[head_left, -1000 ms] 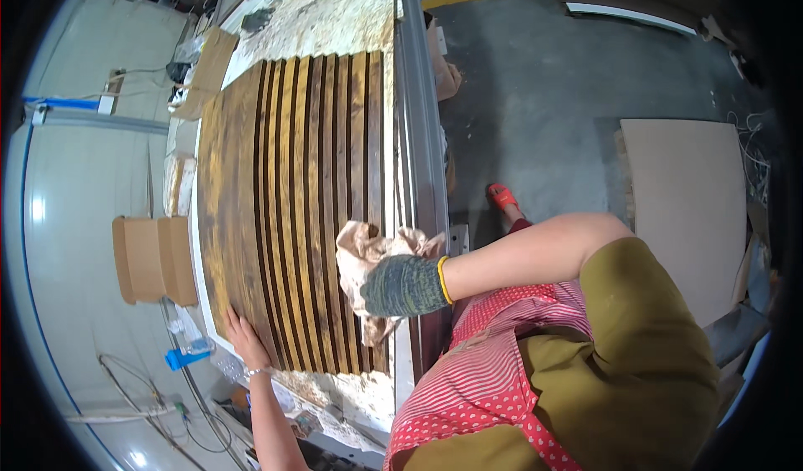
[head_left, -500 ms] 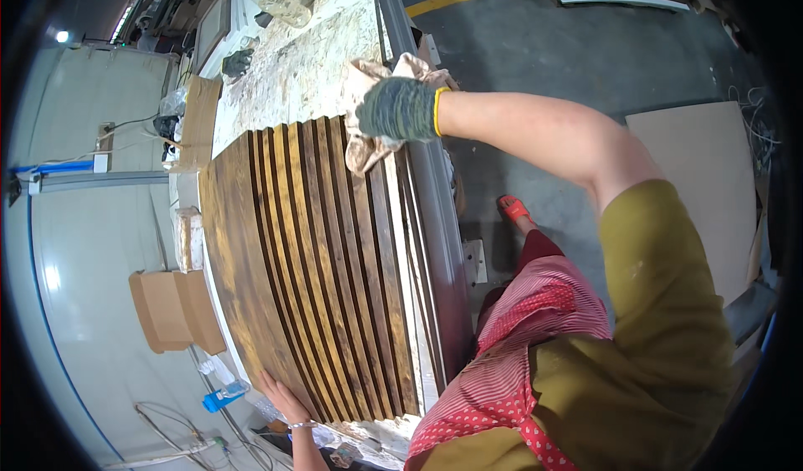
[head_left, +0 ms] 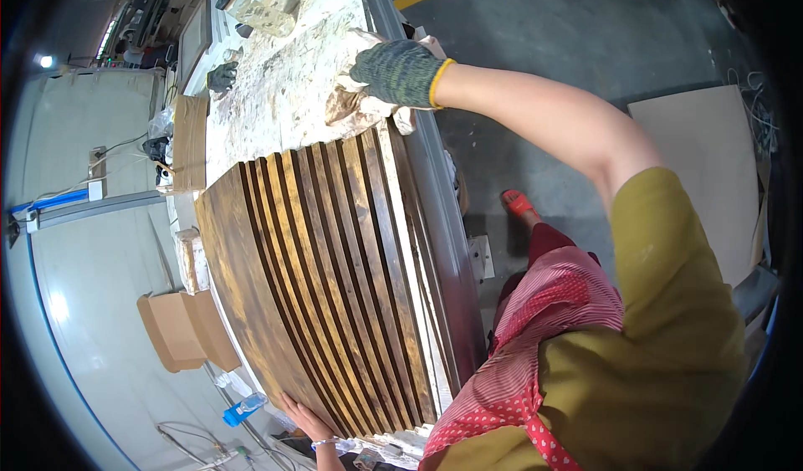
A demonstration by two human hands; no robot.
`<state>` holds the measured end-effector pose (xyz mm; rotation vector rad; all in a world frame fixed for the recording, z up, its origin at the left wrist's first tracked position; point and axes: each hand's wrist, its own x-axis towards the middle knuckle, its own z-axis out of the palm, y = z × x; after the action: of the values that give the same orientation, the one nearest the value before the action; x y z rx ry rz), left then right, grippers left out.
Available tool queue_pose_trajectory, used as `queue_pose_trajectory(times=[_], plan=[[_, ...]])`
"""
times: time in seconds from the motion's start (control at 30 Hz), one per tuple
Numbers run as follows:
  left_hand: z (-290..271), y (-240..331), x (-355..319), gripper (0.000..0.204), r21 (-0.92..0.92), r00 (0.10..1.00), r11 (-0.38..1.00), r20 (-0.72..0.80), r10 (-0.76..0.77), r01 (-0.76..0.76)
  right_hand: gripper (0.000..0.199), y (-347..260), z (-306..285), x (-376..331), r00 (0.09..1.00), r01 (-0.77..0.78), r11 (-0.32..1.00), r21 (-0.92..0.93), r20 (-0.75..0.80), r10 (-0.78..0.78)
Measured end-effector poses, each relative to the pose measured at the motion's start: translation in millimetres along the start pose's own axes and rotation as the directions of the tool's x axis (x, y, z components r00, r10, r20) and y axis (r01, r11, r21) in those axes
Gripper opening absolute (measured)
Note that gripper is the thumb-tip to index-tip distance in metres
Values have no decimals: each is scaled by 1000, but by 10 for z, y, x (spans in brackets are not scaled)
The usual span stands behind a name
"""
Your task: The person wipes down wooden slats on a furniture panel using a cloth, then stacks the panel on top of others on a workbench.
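A brown-stained wooden panel [head_left: 242,253] lies on the table, a wide board on its left and several narrow slats with dark grooves on its right. My right hand [head_left: 400,74], in a dark green knit glove with a yellow cuff, is closed on a crumpled, stained beige cloth [head_left: 347,110]. The cloth sits at the panel's far right end, over the tabletop by the table's edge. My bare left hand [head_left: 305,418] lies with outstretched fingers on the panel's near left corner. A bracelet circles that wrist.
On the paint-smeared white table [head_left: 280,94] stand a clear bottle [head_left: 263,17] with a dark cap and a dark glove [head_left: 222,76]. An opened cardboard box [head_left: 188,330] and a blue-and-clear bottle [head_left: 244,408] are at the left. A large flat board [head_left: 698,170] lies at the right.
My right hand has carried the cloth off the slats' far end, up and slightly left in view. My left hand stays at the near corner. The whole view has shifted a little.
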<state>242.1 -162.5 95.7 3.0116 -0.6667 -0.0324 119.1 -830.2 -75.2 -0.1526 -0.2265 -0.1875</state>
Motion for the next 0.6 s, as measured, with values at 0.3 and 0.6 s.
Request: queue_pose_trajectory(times=[0.3,0.6], plan=[[-25,47,22,62,-6,999,1000,25,26,-26,89,196,91,-119,823,-404,913,57,459,336],[-6,21,-13,63,46,1000,999,4,27,-27,52,287,516,-222,962,213,-923,320,94,255]])
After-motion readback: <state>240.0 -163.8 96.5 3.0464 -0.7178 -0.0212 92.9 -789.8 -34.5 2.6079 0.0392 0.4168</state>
